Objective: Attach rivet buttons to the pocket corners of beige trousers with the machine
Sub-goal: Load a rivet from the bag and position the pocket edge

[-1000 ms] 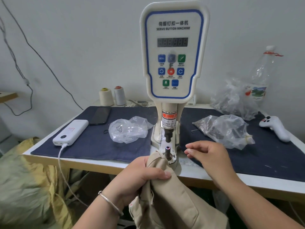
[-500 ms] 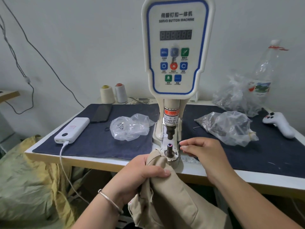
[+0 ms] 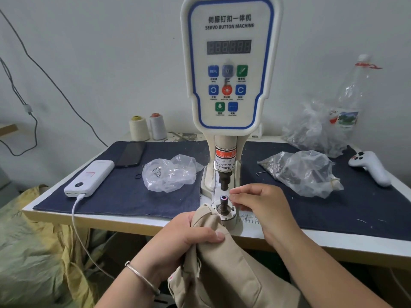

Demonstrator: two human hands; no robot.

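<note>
Head view: two thread cones (image 3: 148, 128), three plastic bags (image 3: 170, 173).

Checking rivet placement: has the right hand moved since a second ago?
Yes. The right hand moved left, closing on the machine's lower die post.

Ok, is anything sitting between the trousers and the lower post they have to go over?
Nothing visible lies between them. The left hand grips the trousers right beside the lower post. The right hand has its fingers close to the post's top, under the punch.
</note>
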